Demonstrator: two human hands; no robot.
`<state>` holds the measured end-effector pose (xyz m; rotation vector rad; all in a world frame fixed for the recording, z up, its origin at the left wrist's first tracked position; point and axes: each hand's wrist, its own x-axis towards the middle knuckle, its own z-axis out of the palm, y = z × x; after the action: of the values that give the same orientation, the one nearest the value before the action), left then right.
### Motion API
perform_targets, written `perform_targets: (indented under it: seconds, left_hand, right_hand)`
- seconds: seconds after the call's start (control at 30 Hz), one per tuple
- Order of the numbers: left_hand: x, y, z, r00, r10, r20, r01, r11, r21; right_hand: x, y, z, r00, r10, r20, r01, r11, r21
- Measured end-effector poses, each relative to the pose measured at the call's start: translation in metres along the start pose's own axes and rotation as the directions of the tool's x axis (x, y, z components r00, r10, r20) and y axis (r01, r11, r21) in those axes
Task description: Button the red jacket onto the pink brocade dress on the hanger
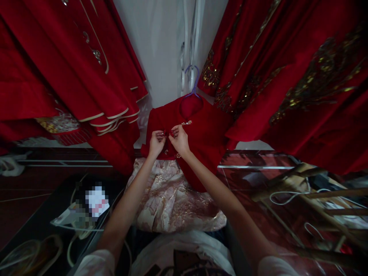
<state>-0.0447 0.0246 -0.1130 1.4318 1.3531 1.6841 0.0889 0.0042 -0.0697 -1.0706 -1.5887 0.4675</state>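
A red garment hangs in front of me on a purple hanger, its neck opening at the top. My left hand is closed at the garment's left front edge, fingers bent and pinching the cloth. Close beside it, my right hand pinches the other front edge, thumb and fingertips together. A beaded ornamental fastener shows just above my right hand, and another fastener lies below it. Whatever small part sits between the fingertips is too small to make out. A pale floral shiny cloth covers my lap.
Red garments with pale trim hang at the left, and gold-embroidered red garments at the right. A dark surface at the lower left carries a plastic bag and a white card. A wooden frame with white cords stands at the right.
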Motion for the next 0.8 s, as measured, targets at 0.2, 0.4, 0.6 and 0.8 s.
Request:
perform_targets:
  seconds: [0.2, 0.4, 0.6, 0.8]
  left_hand:
    - [0.005, 0.003, -0.003, 0.996, -0.079, 0.043, 0.085, 0.98, -0.178]
    - [-0.009, 0.009, -0.01, 0.988, -0.145, 0.055, 0.155, 0.938, -0.31]
    - [-0.019, 0.014, -0.008, 0.989, -0.133, -0.066, 0.107, 0.946, -0.305]
    - [-0.014, 0.013, -0.005, 0.994, -0.107, 0.031, 0.111, 0.944, -0.31]
  right_hand:
    - [-0.002, 0.01, 0.01, 0.997, 0.073, 0.019, -0.072, 0.997, -0.016]
    - [-0.006, 0.012, 0.009, 0.999, 0.051, 0.009, -0.051, 0.999, -0.002]
    - [-0.006, 0.009, 0.007, 0.996, 0.093, -0.001, -0.093, 0.996, -0.005]
    - [-0.008, 0.008, 0.001, 0.994, 0.097, 0.043, -0.097, 0.995, -0.004]
